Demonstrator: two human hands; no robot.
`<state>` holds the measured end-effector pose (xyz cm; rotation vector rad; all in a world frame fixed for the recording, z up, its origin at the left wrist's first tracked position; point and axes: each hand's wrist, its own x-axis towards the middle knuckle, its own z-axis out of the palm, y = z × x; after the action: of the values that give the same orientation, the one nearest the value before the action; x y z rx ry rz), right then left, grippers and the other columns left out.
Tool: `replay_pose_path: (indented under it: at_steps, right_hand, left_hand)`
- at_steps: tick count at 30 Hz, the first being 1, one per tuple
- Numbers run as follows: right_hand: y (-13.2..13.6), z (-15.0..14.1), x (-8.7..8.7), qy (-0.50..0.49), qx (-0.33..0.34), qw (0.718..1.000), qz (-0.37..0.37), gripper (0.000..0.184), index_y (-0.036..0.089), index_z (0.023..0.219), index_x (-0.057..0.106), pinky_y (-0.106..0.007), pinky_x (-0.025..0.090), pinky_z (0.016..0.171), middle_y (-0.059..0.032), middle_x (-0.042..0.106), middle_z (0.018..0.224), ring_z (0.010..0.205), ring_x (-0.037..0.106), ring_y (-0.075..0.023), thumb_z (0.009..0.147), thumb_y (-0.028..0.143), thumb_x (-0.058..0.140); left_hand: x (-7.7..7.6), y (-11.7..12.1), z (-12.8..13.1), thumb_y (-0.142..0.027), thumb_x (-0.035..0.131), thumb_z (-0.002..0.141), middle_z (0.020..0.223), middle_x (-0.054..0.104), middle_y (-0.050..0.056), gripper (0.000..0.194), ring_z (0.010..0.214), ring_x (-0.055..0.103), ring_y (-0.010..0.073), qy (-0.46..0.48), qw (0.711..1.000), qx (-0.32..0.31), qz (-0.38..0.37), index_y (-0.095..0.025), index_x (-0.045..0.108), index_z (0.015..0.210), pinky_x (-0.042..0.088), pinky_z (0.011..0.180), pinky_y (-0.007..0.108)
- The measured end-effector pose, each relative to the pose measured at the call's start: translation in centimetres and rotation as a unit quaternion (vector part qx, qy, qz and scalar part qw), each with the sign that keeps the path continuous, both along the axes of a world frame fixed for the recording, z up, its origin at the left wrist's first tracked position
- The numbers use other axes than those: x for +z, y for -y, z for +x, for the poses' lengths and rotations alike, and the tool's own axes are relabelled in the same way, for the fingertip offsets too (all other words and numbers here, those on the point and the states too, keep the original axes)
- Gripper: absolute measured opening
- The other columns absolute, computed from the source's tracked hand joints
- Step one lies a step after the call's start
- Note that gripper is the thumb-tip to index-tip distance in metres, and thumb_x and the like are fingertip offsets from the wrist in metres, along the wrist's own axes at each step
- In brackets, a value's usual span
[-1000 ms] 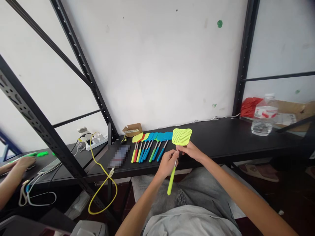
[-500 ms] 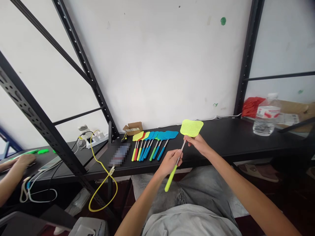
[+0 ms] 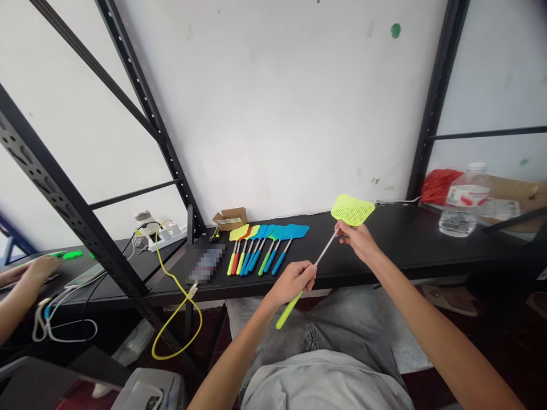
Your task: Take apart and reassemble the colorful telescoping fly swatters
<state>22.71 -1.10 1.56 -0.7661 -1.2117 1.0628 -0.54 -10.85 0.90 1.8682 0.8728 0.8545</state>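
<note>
Between my hands is a yellow-green fly swatter [image 3: 352, 210] with a perforated head, a thin metal rod and a coloured handle. My left hand [image 3: 294, 282] is closed round the rod just above the handle. Close under the head, my right hand [image 3: 356, 238] pinches the upper end of the rod. The swatter slants up to the right over the table's front edge. To the left, a row of several fly swatters [image 3: 267, 250] in yellow, red, blue and green lies on the black table [image 3: 401, 245], heads toward the wall and partly overlapping.
Left of the row lies a blurred-out phone [image 3: 207, 263] with a yellow cable [image 3: 176, 280]. Behind stand a small cardboard box [image 3: 231, 218] and a power strip [image 3: 168, 236]. A water bottle [image 3: 465, 199] stands at right. Another person's hand [image 3: 43, 267] is at far left.
The swatter's head and my right hand have moved up and right, away from my left hand. More of the metal rod shows between the hands. My left hand has hardly moved.
</note>
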Motion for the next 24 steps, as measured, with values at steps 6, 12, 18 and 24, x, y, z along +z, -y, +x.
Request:
replay_pose_path:
  at_steps: [6,12,18,24]
  right_hand:
    - [1.5,-2.9,-0.2,0.125,0.095,0.987,0.014,0.041,0.015,0.084,0.074,-0.023,0.044,0.055,-0.0061,0.065,0.072,0.069,0.061,-0.0155,0.079,0.056,0.07]
    - [3.0,-5.7,-0.6,0.189,0.177,0.965,0.049,0.041,0.014,0.083,0.072,-0.025,0.043,0.055,-0.0057,0.066,0.071,0.065,0.06,-0.0152,0.082,0.055,0.066]
    - [2.7,-5.9,-1.0,0.167,0.14,0.975,0.047,0.042,0.015,0.078,0.071,-0.026,0.041,0.054,-0.0036,0.062,0.064,0.061,0.056,-0.0144,0.082,0.056,0.065]
    - [2.6,-6.2,-0.7,0.138,0.099,0.985,0.025,0.044,0.015,0.073,0.072,-0.025,0.04,0.051,-0.0034,0.059,0.061,0.061,0.056,-0.0149,0.079,0.059,0.067]
  left_hand:
    - [-1.1,-1.0,0.0,-0.051,0.048,0.093,0.055,0.052,-0.004,0.034,0.047,0.041,0.0084,0.063,0.997,0.032,-0.029,-0.02,0.044,0.08,0.033,0.049,0.02]
    - [-1.5,-1.4,0.0,-0.05,0.045,0.095,0.049,0.047,-0.008,0.031,0.04,0.036,0.0074,0.099,0.994,0.041,-0.019,-0.019,0.048,0.092,0.028,0.042,0.019]
    - [-1.5,-1.6,0.1,-0.052,0.041,0.096,0.043,0.044,-0.008,0.037,0.036,0.031,0.0069,0.093,0.994,0.053,-0.01,-0.018,0.049,0.082,0.025,0.039,0.019]
    - [-1.0,-1.6,0.2,-0.054,0.039,0.096,0.04,0.046,-0.007,0.04,0.033,0.032,0.0074,0.067,0.996,0.061,0.005,-0.019,0.048,0.078,0.026,0.038,0.019]
